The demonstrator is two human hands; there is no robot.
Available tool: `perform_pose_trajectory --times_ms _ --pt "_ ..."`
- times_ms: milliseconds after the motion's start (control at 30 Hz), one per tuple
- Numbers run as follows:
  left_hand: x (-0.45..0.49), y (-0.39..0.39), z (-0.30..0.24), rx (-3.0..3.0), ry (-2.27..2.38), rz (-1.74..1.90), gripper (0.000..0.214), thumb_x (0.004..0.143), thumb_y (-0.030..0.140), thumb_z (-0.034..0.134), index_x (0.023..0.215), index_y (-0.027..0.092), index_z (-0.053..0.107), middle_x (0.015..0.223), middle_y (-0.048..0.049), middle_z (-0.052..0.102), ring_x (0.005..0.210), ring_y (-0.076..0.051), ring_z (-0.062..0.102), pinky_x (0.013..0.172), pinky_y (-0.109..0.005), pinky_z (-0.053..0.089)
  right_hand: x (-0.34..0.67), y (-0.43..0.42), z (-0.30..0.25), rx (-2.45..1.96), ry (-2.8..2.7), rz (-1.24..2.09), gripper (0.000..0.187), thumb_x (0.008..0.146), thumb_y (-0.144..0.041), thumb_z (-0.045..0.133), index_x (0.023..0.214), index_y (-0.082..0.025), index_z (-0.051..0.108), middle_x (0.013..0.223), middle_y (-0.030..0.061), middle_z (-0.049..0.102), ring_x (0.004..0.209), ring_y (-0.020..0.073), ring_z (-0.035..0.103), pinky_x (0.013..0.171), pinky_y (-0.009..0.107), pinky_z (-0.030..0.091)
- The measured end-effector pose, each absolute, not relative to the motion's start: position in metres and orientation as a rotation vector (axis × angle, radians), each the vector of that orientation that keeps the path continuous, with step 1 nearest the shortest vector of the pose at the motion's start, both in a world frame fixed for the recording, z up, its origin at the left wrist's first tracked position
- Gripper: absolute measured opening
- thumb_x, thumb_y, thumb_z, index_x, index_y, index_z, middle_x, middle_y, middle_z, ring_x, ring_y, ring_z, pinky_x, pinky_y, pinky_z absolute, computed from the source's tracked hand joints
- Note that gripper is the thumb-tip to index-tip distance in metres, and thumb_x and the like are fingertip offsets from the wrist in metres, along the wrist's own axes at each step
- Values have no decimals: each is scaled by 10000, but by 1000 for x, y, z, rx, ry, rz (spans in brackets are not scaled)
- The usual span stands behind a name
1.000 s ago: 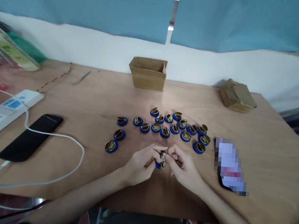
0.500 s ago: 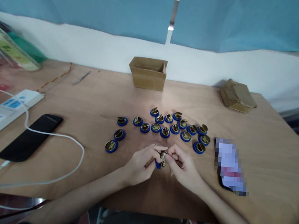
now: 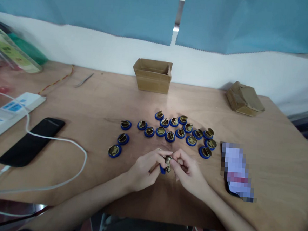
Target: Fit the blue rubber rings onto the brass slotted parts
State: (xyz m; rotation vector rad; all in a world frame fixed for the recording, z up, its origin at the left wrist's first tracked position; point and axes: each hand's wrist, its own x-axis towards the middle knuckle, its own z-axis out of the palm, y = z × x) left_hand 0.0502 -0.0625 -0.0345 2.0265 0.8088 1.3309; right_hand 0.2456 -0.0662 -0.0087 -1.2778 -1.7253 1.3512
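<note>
At the head view's lower centre, a partly covered, blue-and-brass-coloured, metallic-looking piece (image 3: 168, 164) is being gripped by the left hand (image 3: 144, 169) and the right hand (image 3: 191, 173), directly between them, neither clearly nearer; its long axis is being hidden by their grip. Beyond, blue-rimmed round pieces (image 3: 160, 131) are being carried by the brown wooden surface (image 3: 104, 101).

Round pieces (image 3: 160, 131) — glossy brass-toned metal, blue plastic-looking rims (image 3: 119, 151). Held piece (image 3: 168, 164): same metallic shine. Tabletop (image 3: 104, 101): smooth wood grain, soft sheen. Open box (image 3: 153, 83): matt brown cardboard. Cable (image 3: 60, 139): smooth white plastic. Slim tool (image 3: 84, 80) — grey metal.
</note>
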Motion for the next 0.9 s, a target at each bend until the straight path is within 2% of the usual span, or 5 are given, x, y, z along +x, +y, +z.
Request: perform_pose_trajectory --times_ms 300,500,700,900 --pt "50 -63 -37 2030 846 1324 234 875 -15 538 923 208 589 1239 -117 742 1145 -201 727 981 -317 597 245 -66 -9 -1285 -1699 1372 293 1011 -424 508 805 -230 431 592 -70 425 464 95 443 438 206 356" --pt "50 -64 -41 1978 899 1296 302 890 6 573 1126 193 595 1379 -154 664 1249 -226 671 1075 -378 562 243 -66 -7 -1312 -1684 1356 323 1003 -476 510 805 -232 434 579 -73 433 457 97 444 442 211 350" --pt "50 -63 -40 1944 871 1334 320 889 8 590 1160 178 591 1362 -164 668 1252 -225 668 1080 -378 561 242 -66 -7 -1331 -1649 1353 310 1010 -478 500 830 -236 426 566 -88 416 447 94 429 445 211 311" --pt "50 -63 -37 1960 874 1329 355 906 55 629 1237 176 583 1378 -162 654 1270 -227 655 1104 -376 543 244 -66 -9 -1336 -1583 1344 300 1023 -492 467 863 -240 432 571 -90 411 440 96 425 439 211 321"
